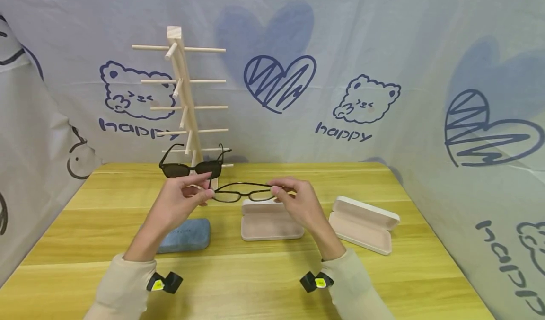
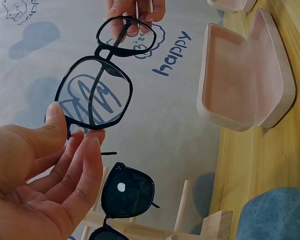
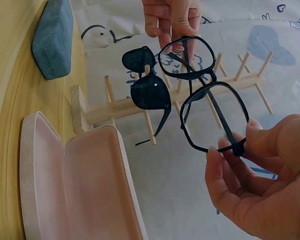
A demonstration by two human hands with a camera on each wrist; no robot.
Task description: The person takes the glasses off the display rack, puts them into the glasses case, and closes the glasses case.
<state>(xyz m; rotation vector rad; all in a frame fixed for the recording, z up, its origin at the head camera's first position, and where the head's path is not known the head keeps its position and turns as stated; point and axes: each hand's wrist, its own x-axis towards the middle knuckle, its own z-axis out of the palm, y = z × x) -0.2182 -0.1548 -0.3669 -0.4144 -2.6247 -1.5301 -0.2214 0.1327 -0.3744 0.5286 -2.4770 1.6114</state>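
Observation:
Clear-lensed black eyeglasses are held up over the table between both hands, lenses facing the person. My left hand pinches the left end of the frame between thumb and fingers. At the opposite end, the thumb and fingers of my right hand grip the other corner. Behind the lenses a thin temple crosses the frame, as the left wrist view shows. Dark sunglasses hang low on a wooden display rack, just beyond the left hand. Below the eyeglasses stands an opened pale case with pink lining.
A second pale case lies opened on the right of the wooden table. A closed blue case sits under the left forearm. The rack's upper pegs stick out bare on several levels. A printed cloth hangs behind the table.

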